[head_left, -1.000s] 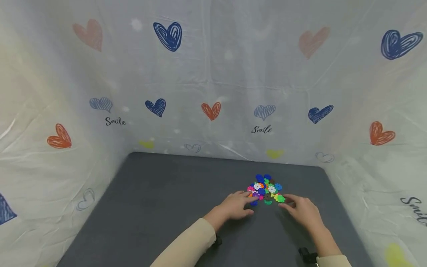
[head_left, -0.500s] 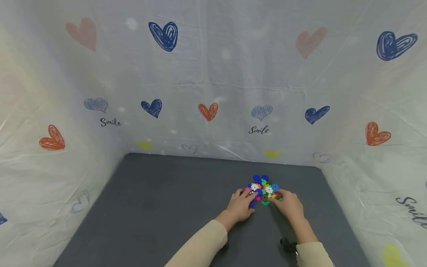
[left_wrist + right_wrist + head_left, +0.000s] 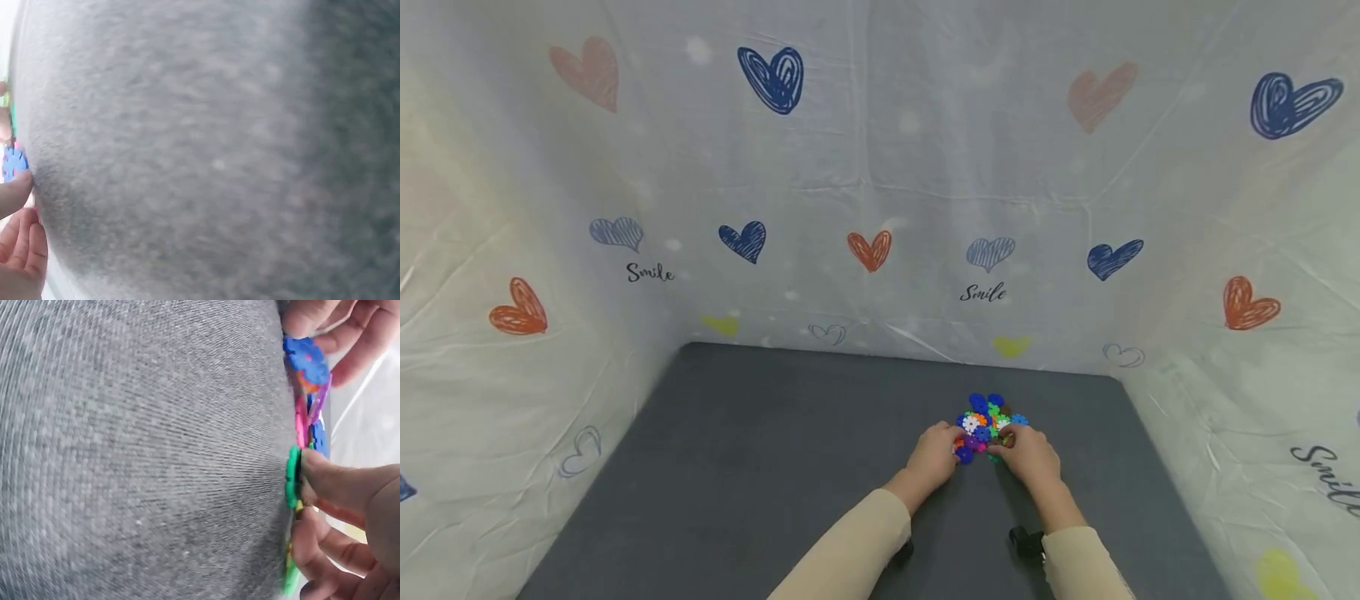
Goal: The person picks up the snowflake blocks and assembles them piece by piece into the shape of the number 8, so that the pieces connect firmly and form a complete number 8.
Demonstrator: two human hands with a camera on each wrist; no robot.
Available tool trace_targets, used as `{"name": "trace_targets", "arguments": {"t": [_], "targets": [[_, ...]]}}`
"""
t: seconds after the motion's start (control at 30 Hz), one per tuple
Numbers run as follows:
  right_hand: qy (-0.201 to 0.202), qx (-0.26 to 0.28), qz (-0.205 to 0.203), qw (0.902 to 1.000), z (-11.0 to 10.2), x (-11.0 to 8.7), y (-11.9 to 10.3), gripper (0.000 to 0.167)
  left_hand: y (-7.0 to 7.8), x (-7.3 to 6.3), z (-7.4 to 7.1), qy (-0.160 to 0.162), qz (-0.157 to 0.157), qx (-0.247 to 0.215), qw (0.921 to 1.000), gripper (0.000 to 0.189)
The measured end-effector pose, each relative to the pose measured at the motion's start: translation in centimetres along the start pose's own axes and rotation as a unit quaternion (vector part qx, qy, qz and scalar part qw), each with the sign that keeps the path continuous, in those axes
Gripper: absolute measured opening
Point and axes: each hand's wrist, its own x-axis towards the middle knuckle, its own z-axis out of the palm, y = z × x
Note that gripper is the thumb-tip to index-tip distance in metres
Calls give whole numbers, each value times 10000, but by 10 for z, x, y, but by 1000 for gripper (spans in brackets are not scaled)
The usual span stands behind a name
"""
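Observation:
A small pile of colourful plastic snowflake discs (image 3: 981,434) lies on the dark table, blue, white, green, orange and pink among them. At its left edge my left hand (image 3: 934,457) has its fingers curled in, thumb and fingertips pinching at discs beside a blue disc (image 3: 306,359). My right hand (image 3: 1030,458) is at the pile's right side. In the right wrist view its thumb and fingers (image 3: 310,550) pinch a dark disc just over a green disc (image 3: 292,478). The fingers hide much of what both hands hold.
A grey table (image 3: 775,433) extends left and in front of the pile. A white curtain (image 3: 917,167) printed with hearts stands behind the table and along both sides. A black wrist camera (image 3: 1027,543) sits under the right forearm.
My right hand has moved left and inward over the pile, its fingers closing on discs. My left hand's outstretched fingers have drawn back and curled at the left edge. The pile looks more compact.

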Motion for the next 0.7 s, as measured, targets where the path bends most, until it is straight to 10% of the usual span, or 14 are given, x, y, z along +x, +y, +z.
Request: {"name": "trace_targets", "arguments": {"t": [0.23, 0.5, 0.6, 0.7], "targets": [[-16, 355, 129, 9993, -3, -2, -1, 26, -4, 1, -8, 306, -1192, -1791, 9761, 18], [176, 936, -123, 9954, -10, -10, -2, 18, -21, -5, -23, 782, -1772, -2426, 9506, 20], [296, 1145, -226, 9927, -10, -18, -6, 17, -30, -13, -29, 761, -2016, -3219, 9219, 15], [459, 1547, -357, 9862, -9, -27, -13, 16, -35, -23, -37, 612, -2179, -4280, 8750, 13]]}}
